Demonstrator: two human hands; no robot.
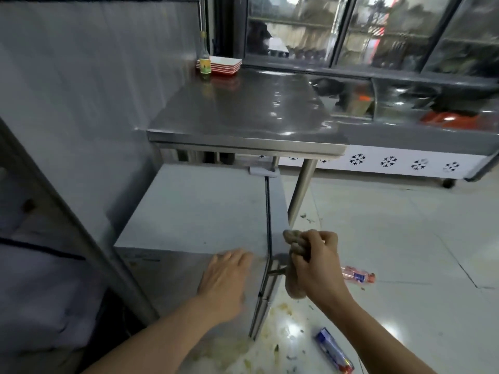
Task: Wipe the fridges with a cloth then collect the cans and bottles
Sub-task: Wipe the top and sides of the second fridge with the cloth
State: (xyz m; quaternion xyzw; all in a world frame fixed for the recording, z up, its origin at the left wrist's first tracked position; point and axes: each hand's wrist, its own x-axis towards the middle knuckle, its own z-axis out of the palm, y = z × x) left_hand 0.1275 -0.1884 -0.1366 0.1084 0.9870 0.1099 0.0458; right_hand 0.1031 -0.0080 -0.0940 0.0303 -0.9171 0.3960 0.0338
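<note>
A low white fridge (194, 209) stands under a steel table, its front face below me. My left hand (225, 276) rests flat with spread fingers on the fridge's front near its top edge. My right hand (316, 263) is closed on a bunched beige cloth (293, 268) held at the fridge's right front corner. On the floor lie a crushed pink-labelled plastic bottle (357, 276) to the right of my right hand and a blue can (334, 352) near the bottom edge. A glass bottle (204, 58) stands at the table's far left corner.
The steel table (243, 112) carries stacked red-and-white trays (225, 64). A glass-door display fridge (364, 31) and a chest cooler with snowflake marks (391, 163) line the back. Food scraps litter the white tiled floor (291, 319). A metal rack post (81, 228) stands at left.
</note>
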